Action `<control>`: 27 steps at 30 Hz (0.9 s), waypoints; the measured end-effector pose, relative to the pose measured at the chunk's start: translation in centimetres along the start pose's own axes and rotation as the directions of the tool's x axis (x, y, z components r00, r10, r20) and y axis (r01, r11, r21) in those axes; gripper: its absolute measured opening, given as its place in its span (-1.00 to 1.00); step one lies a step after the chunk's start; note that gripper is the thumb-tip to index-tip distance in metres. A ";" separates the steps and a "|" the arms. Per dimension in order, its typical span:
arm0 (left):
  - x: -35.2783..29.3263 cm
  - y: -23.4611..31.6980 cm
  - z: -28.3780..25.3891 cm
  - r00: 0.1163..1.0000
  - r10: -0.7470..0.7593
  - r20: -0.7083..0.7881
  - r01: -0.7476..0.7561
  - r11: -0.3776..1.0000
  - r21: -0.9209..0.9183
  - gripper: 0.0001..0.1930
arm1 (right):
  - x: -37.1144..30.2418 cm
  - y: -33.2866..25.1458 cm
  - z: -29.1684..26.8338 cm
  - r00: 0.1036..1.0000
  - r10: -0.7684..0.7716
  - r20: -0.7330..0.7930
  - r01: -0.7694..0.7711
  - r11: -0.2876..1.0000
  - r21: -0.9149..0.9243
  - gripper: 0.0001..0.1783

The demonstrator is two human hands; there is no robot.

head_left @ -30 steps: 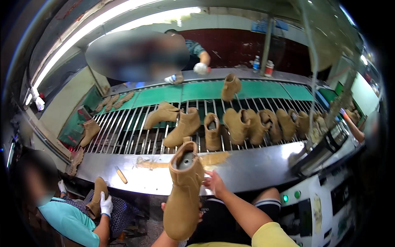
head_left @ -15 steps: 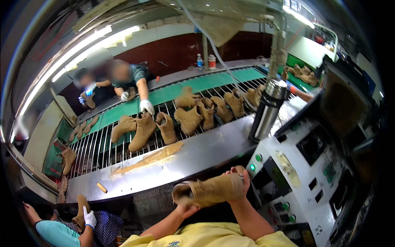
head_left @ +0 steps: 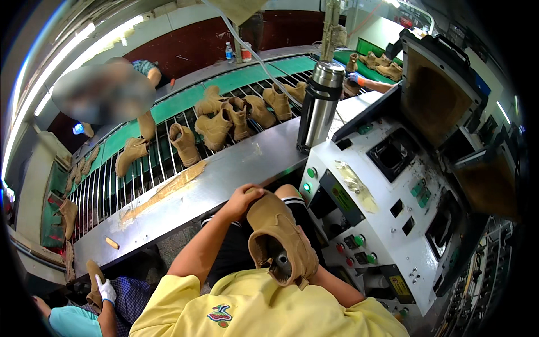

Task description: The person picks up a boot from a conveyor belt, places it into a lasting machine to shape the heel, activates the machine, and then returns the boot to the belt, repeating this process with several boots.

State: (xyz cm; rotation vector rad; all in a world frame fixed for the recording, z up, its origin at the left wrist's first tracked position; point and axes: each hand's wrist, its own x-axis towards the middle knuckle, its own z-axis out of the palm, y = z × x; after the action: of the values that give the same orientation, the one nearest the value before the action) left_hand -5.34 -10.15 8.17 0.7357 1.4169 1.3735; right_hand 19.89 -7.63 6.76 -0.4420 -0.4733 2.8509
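Observation:
I hold a tan ankle boot [head_left: 276,233] over my lap, its opening tilted toward me and its toe pointing away. A metal-looking round part shows inside the opening. My left hand [head_left: 245,200] is wrapped round the toe end. From the right my forearm [head_left: 337,285] runs up behind the boot. The right hand grips its far side, with most of the fingers hidden. Just beyond, a steel ledge [head_left: 236,163] borders a rack of metal bars carrying several similar boots [head_left: 214,130].
At my right stands a white machine [head_left: 359,185] with buttons and raised dark lids. A steel flask [head_left: 320,106] is on the ledge. Lower left, a co-worker's gloved hand [head_left: 105,289] holds a boot. Across the rack, people handle boots beside a green belt [head_left: 191,96].
The boot has turned from lying sideways to its opening facing me. My left hand has moved from the opening to the toe. The view has swung right; one boot across the rack is lifted.

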 end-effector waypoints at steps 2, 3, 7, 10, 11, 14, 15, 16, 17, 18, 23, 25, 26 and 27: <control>1.5 1.0 2.0 0.996 0.083 0.018 -0.084 0.993 0.081 -0.65 | -0.2 -0.7 -1.1 0.967 -0.061 0.248 -0.056 0.897 0.439 -0.19; 2.0 1.1 3.0 0.987 0.162 -0.013 -0.160 0.980 0.118 -0.67 | -0.7 -1.2 -1.5 0.962 -0.097 0.256 -0.023 0.904 0.428 -0.18; 1.8 0.8 4.6 0.806 0.562 -0.187 -0.504 0.817 0.280 -0.79 | -1.9 -2.8 -1.2 0.912 -0.296 0.283 0.195 0.922 0.336 -0.09; -4.7 4.0 6.1 0.894 0.426 -0.137 -0.447 0.831 -0.332 -0.84 | -3.4 -4.9 0.4 0.817 -0.448 0.363 0.399 0.894 0.206 -0.13; -7.2 4.4 5.6 0.852 0.514 -0.098 -0.521 0.816 -0.250 -0.81 | -3.2 -5.5 0.4 0.841 -0.399 0.366 0.370 0.917 0.150 -0.10; -11.2 6.1 6.4 0.940 0.314 0.130 -0.333 0.930 0.159 -0.87 | -4.6 -8.0 -0.2 0.872 -0.369 0.322 0.381 0.924 0.027 -0.03; -11.2 6.2 7.5 0.966 0.209 0.150 -0.236 0.952 0.196 -0.90 | -4.9 -8.1 -0.6 0.873 -0.401 0.279 0.427 0.903 -0.039 -0.02; -11.0 6.1 7.9 0.974 0.180 0.139 -0.213 0.937 0.277 -0.91 | -5.3 -8.3 -0.9 0.867 -0.438 0.238 0.471 0.876 -0.104 -0.01; -10.4 6.1 8.1 0.977 0.158 0.140 -0.199 0.914 0.352 -0.91 | -6.1 -8.7 -1.6 0.851 -0.488 0.195 0.520 0.836 -0.175 0.00; -9.9 5.9 8.3 0.980 0.139 0.141 -0.187 0.885 0.426 -0.91 | -6.2 -9.4 -5.2 0.874 -0.448 0.190 0.485 0.824 -0.291 0.13; -9.3 3.1 8.6 0.930 0.263 0.256 -0.350 0.846 0.402 -0.83 | -9.6 -9.7 0.6 0.726 -0.615 0.310 0.615 0.377 -0.693 0.39; -9.0 1.7 9.8 0.904 0.258 0.342 -0.355 0.897 0.262 -0.76 | -11.6 -9.7 1.8 0.716 -0.647 0.263 0.548 0.287 -0.786 0.38; -8.8 0.7 10.0 0.883 0.233 0.408 -0.339 0.917 0.209 -0.71 | -12.9 -9.7 2.4 0.693 -0.675 0.252 0.541 0.256 -0.801 0.38; -8.0 -0.2 10.4 0.856 0.210 0.472 -0.318 0.935 0.159 -0.66 | -14.2 -9.7 2.9 0.670 -0.702 0.242 0.532 0.226 -0.816 0.38</control>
State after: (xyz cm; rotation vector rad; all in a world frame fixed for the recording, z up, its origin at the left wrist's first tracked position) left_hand 6.95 -13.78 11.22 1.3552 1.1378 1.1451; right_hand 33.71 -3.14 16.34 -0.4815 -1.6094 1.5616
